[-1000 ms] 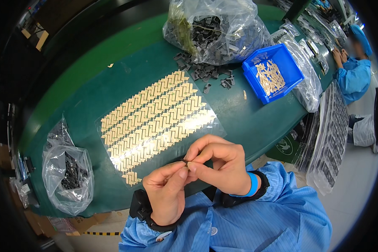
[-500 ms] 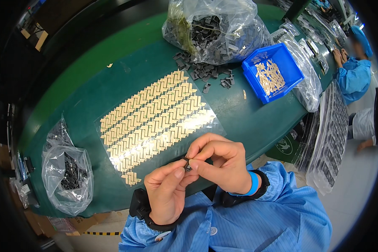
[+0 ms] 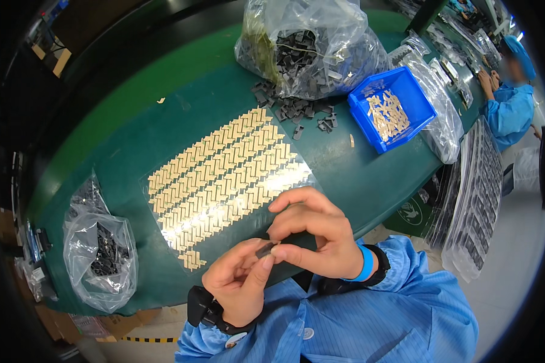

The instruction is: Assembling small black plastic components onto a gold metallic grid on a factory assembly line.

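Note:
A small black plastic part (image 3: 264, 249) is pinched between the thumb and fingers of my left hand (image 3: 239, 279), close to the table's near edge. My right hand (image 3: 318, 236) meets it from the right, its thumb tip against the part's end and its fingers curled, the upper one lifted. Just beyond both hands lies a clear sheet (image 3: 313, 175) bearing rows of beige L-shaped adhesive pieces (image 3: 215, 172). The sheet's near right portion is hidden by my hands.
A large clear bag (image 3: 321, 54) of dark plastic parts stands at the back, with loose parts (image 3: 300, 109) spilled before it. Right of it sits a blue bin (image 3: 384, 115) of beige scraps. Another bag (image 3: 100, 260) lies left. A co-worker (image 3: 511, 103) sits far right.
The black part has been turned and shows more of its flat face. My right hand's upper fingers have lifted and spread from it; my left hand has shifted slightly left.

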A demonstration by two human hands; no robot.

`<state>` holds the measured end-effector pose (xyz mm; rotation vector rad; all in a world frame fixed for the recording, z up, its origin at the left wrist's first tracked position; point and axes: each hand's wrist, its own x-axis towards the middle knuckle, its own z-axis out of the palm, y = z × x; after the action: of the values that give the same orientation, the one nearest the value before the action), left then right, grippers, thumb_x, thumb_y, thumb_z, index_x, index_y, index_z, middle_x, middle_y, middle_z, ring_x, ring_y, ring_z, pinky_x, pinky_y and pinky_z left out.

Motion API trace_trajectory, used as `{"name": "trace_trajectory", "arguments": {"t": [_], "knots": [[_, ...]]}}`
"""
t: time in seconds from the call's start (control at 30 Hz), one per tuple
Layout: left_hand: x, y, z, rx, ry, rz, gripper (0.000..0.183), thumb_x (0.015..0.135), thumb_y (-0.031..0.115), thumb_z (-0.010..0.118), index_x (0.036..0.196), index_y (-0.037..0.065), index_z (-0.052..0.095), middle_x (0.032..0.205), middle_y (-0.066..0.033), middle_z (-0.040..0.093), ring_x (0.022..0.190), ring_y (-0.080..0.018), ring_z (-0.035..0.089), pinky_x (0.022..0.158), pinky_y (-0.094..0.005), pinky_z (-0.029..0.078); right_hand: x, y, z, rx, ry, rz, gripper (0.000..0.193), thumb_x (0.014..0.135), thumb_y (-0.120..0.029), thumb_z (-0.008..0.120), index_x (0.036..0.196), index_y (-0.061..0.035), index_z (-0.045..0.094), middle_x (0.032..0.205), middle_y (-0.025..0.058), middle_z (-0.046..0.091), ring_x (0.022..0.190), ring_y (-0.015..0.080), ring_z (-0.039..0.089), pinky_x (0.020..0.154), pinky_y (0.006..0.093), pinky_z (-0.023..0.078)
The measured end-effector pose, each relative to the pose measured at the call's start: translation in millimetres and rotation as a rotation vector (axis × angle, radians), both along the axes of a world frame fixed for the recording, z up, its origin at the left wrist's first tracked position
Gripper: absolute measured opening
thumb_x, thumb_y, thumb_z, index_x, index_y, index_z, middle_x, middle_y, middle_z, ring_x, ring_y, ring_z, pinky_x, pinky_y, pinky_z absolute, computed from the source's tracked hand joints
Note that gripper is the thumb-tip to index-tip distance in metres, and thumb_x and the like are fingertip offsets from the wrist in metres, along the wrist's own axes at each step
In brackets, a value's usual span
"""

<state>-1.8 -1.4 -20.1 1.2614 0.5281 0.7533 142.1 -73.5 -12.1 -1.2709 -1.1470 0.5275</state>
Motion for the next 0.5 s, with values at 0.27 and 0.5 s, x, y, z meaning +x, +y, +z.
{"name": "trace_trajectory", "arguments": {"t": [0.27,0.5], "knots": [[0,8,-6,0.117,-0.166,-0.212,0.052,0.077,-0.009,0.056,0.124,-0.001,0.036,0.091,-0.0217,0.061,0.076,-0.0224,0.063,0.066,-0.0269,0.051,6,-4,-8,-0.246,1.090,0.518,0.015,0.078,0.000,0.058,0.092,0.0034,0.054,0.095,0.0065,0.047,0.082,0.0124,0.054,0.072,0.0226,0.046],[-2,19,5,0.498,0.024,-0.266,0.057,0.072,-0.006,0.062,0.124,-0.002,0.037,0.082,-0.0205,0.062,0.068,-0.0185,0.062,0.060,-0.0248,0.050,11,-4,3,-0.307,0.963,0.548,0.011,0.078,0.001,0.057,0.088,0.0010,0.053,0.094,0.0036,0.047,0.084,0.0098,0.051,0.072,0.0229,0.043]]}}
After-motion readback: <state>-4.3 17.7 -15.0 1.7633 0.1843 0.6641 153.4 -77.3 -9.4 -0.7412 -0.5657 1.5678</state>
